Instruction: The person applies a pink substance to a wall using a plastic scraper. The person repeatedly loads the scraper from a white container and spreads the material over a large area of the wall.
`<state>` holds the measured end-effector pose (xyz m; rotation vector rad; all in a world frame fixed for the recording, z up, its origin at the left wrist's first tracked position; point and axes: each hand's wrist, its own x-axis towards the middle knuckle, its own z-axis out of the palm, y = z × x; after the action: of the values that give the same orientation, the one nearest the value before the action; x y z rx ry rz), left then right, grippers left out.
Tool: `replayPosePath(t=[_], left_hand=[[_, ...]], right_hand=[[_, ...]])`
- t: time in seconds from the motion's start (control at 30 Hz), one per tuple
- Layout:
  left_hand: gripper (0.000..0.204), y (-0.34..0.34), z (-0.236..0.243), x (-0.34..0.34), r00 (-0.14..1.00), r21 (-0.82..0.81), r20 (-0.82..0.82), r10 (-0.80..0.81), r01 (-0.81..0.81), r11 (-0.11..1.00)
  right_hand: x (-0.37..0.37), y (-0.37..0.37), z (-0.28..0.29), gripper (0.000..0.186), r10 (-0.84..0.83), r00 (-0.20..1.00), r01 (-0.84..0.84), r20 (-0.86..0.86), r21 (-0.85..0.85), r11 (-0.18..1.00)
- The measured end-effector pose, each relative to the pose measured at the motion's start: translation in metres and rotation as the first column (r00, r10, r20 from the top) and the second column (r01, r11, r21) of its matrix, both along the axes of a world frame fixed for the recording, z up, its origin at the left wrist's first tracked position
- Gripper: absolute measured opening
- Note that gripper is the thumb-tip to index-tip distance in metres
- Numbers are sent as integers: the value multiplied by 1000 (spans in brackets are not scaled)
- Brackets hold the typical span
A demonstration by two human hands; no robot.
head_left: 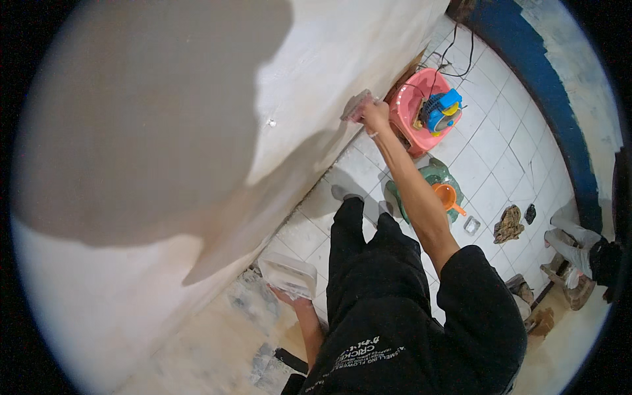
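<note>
My right hand [376, 117] reaches out on a straight arm to the white wall [316, 59]. Its fingers are closed round a flat, pinkish-grey putty spreader [357, 106], whose broad side lies at the wall's surface. Low on the left, my left hand [284, 294] grips a white rectangular plastic tub [289, 273] from beneath. Whitish smears show on the tub; what it holds is hard to make out. My shadow falls over much of the wall.
Just right of my right hand stands a pink plastic stool [409, 135] bearing a blue-and-yellow device [442, 110] with black cables. An orange dipper [446, 197] rests on a green basin [438, 172]. A brown rag [509, 224] lies on the tiles; another person's legs [571, 232] show at right.
</note>
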<state>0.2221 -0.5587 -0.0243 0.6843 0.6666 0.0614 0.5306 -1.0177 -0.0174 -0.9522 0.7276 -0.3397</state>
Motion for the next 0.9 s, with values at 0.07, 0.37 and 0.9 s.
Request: replayPosePath(t=[0.07, 0.37, 0.9], left_hand=[[63, 3, -4, -1, 1000, -28, 21, 0, 0, 1000], [60, -19, 23, 16, 997, -95, -38, 71, -74, 993], [59, -18, -8, 19, 996, 72, -86, 25, -19, 997]], right_hand=[[6, 14, 52, 7, 95, 993, -98, 65, 44, 994], [-56, -24, 49, 9, -205, 975, 216, 81, -163, 963], [-117, 64, 15, 26, -54, 981, -21, 187, 378, 926]])
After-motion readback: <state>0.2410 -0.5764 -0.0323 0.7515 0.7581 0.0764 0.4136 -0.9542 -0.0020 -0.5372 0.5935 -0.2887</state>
